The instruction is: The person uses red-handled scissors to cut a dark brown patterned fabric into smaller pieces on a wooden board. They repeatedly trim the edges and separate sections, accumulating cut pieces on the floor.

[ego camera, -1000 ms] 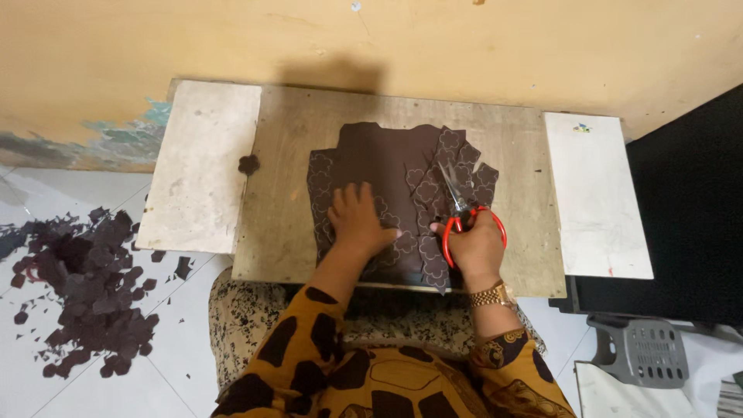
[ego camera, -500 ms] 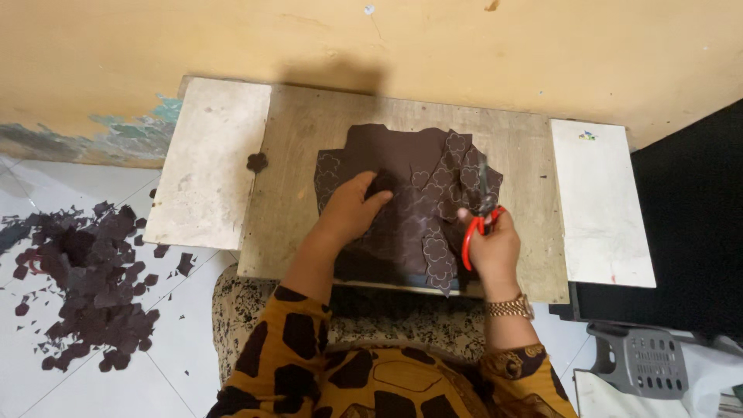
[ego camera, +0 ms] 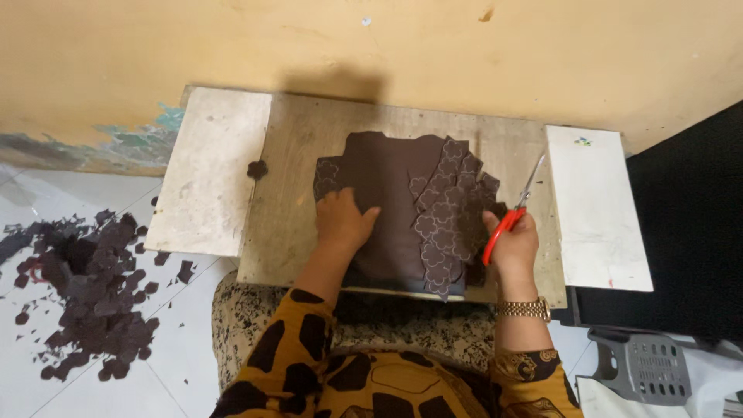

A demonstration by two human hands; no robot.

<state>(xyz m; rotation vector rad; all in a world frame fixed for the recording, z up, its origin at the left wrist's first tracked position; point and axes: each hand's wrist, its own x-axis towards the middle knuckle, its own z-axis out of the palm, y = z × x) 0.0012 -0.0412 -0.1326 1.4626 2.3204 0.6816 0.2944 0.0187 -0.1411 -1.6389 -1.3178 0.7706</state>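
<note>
The dark brown fabric (ego camera: pixel 395 209) lies on the wooden board (ego camera: pixel 298 201). Her left hand (ego camera: pixel 343 223) presses flat on it, fingers together. The right hand (ego camera: pixel 512 241) grips red-handled scissors (ego camera: pixel 511 213) just beside the fabric's patterned edge, blades shut, pointing away.

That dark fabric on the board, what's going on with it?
A person sits at a wooden board with a stack of dark brown fabric printed with pale flower outlines. The left hand presses flat on the fabric. The right hand grips red-handled scissors at the stack's right edge, blades pointing away toward the wall. A pile of dark scraps lies on the tiled floor to the left.
</note>
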